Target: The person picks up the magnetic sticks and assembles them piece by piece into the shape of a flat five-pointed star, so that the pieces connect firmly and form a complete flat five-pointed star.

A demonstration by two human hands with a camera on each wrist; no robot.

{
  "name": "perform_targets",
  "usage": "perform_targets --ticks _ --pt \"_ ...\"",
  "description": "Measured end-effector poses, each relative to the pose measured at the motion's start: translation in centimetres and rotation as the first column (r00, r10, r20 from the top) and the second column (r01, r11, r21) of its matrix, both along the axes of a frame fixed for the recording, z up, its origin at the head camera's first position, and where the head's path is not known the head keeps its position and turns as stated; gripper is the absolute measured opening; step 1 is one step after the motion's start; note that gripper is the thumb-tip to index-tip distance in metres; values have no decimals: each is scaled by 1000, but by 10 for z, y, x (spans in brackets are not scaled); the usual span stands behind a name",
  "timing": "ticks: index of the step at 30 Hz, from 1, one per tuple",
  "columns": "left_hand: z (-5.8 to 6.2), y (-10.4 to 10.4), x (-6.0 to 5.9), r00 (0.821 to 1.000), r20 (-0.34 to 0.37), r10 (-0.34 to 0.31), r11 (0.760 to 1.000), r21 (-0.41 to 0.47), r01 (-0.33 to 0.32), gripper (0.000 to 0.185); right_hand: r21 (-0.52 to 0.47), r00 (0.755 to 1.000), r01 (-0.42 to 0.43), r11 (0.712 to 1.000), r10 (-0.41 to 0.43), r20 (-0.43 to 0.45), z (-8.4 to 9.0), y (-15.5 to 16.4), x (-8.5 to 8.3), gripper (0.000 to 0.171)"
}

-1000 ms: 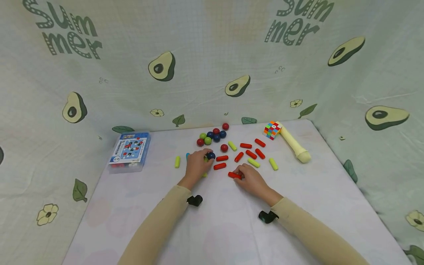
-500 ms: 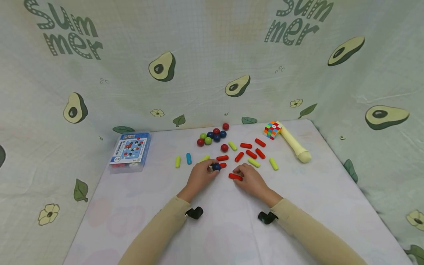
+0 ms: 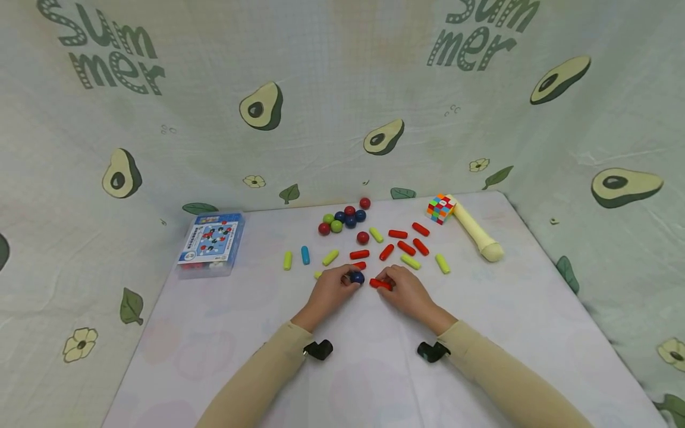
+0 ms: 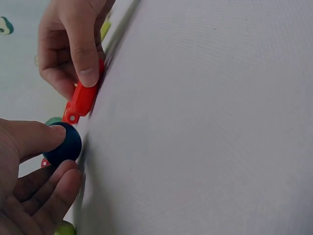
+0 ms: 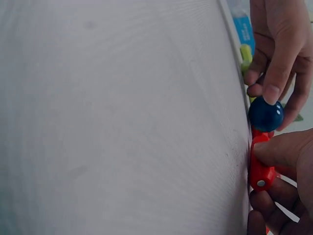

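The left hand (image 3: 333, 290) pinches a dark blue ball (image 3: 357, 277) near the table's (image 3: 225, 333) middle. Just beside it, the right hand (image 3: 405, 289) grips a red rod (image 3: 379, 284), fingers curled.

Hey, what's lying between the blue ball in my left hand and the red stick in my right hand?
Nothing lies there. In the head view a narrow strip of bare table parts the blue ball from the red stick.

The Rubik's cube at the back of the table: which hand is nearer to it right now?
Right. The right hand, pinching a red stick, lies below-left of the Rubik's cube; the left hand, holding a blue ball, sits farther left.
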State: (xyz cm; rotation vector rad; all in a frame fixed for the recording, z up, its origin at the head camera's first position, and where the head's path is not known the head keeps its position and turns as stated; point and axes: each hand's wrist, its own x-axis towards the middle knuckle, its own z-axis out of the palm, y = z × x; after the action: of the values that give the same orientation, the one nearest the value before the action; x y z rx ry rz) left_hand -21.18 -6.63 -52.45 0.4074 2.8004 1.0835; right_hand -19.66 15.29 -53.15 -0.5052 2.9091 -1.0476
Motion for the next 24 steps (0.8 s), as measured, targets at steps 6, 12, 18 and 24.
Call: perform_targets --ticks 6,12,18,24 --pt "-7 2 -2 1000 -12 -22 1000 10 22 38 -20 1000 7 1000 -7 9 0 -2 1 20" --pt "-6 5 -1 1000 -29 -10 1000 9 11 38 -30 1000 15 999 -14 21 0 -3 2 21" --pt "-4 7 0 999 -33 -10 1000 17 11 38 -33 1000 17 999 -16 20 0 -3 2 21" --pt "-5 7 2 1000 -29 -5 1000 20 6 40 -21 1000 15 1000 -15 15 0 -3 2 22"
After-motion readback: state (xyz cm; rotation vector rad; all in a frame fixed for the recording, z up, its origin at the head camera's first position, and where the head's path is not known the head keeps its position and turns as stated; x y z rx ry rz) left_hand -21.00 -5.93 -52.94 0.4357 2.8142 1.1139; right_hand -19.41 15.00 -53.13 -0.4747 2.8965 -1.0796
